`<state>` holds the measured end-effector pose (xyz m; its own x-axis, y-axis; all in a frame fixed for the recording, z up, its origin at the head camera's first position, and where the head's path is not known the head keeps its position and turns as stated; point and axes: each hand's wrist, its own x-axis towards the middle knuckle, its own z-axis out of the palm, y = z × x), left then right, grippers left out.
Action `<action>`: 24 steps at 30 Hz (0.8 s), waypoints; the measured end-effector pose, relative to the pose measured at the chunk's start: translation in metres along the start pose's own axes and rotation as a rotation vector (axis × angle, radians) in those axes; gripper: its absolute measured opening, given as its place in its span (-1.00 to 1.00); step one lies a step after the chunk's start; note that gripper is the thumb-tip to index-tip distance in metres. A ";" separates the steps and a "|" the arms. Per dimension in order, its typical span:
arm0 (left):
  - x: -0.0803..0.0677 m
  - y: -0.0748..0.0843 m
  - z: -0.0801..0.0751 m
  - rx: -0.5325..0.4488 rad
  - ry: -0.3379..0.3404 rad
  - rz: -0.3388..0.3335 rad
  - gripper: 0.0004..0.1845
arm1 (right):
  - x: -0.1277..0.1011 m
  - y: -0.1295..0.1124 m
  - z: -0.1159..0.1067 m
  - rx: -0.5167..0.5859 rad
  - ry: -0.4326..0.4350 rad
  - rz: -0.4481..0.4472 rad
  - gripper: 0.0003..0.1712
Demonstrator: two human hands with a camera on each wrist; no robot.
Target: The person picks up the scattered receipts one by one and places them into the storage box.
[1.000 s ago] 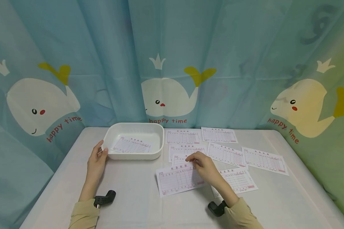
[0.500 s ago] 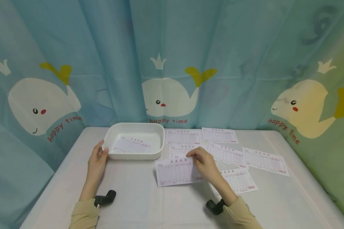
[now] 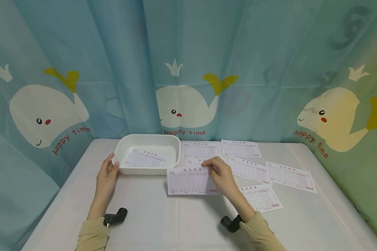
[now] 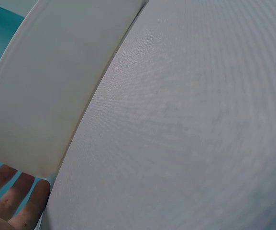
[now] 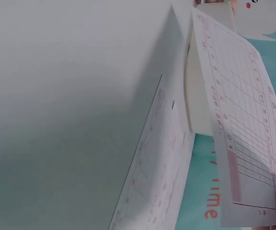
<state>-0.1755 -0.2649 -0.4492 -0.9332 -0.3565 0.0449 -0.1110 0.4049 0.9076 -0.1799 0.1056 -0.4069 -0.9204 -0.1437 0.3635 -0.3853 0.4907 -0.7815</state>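
Two hands work over a white desk (image 3: pixel 163 223) hung round with a blue whale-print curtain (image 3: pixel 119 69). The right hand (image 3: pixel 221 176) pinches a printed form sheet (image 3: pixel 188 181) by its right edge between thumb and curled fingers, lifting it clear of the desk just right of a white tray (image 3: pixel 149 169); in the right wrist view the sheet (image 5: pixel 243 124) hangs tilted above another form lying flat, with a fingertip at its corner. The left hand (image 3: pixel 106 176) rests against the tray's near left corner, thumb on the rim and fingers along the outer wall; the left wrist view shows the fingers (image 4: pixel 13 201) lying straight under the tray wall (image 4: pixel 47 96). One form sheet (image 3: pixel 143 159) already lies inside the tray. Six more loose forms (image 3: pixel 289 176) lie spread over the desk to the right, from the far edge to near the right forearm. Both sleeves (image 3: pixel 92 235) are tan, with a black wrist camera (image 3: pixel 114 216) at each cuff.
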 end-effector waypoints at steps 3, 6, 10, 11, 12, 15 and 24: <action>0.000 0.000 0.000 -0.002 0.000 -0.004 -0.39 | 0.003 -0.004 0.003 0.020 0.002 0.010 -0.62; 0.000 0.000 0.000 -0.007 0.000 -0.008 -0.40 | 0.006 -0.007 0.005 0.037 0.000 0.023 -0.62; 0.001 0.000 0.001 -0.011 0.002 -0.005 -0.39 | 0.011 -0.012 0.009 0.084 -0.014 0.032 -0.61; 0.002 0.000 0.001 -0.018 0.000 -0.005 -0.39 | 0.013 -0.012 0.010 0.093 -0.017 0.032 -0.61; 0.002 -0.001 0.001 -0.019 0.000 -0.002 -0.40 | 0.014 -0.013 0.011 0.102 -0.020 0.034 -0.61; 0.003 -0.001 0.003 -0.027 -0.007 0.006 -0.40 | 0.019 -0.014 0.016 0.127 -0.023 0.028 -0.63; 0.001 0.000 0.000 0.001 -0.003 0.007 -0.39 | 0.036 -0.021 0.037 0.135 -0.014 0.027 -0.68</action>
<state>-0.1760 -0.2656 -0.4493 -0.9351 -0.3509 0.0494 -0.1050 0.4076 0.9071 -0.2072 0.0579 -0.3959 -0.9312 -0.1446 0.3346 -0.3645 0.3743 -0.8527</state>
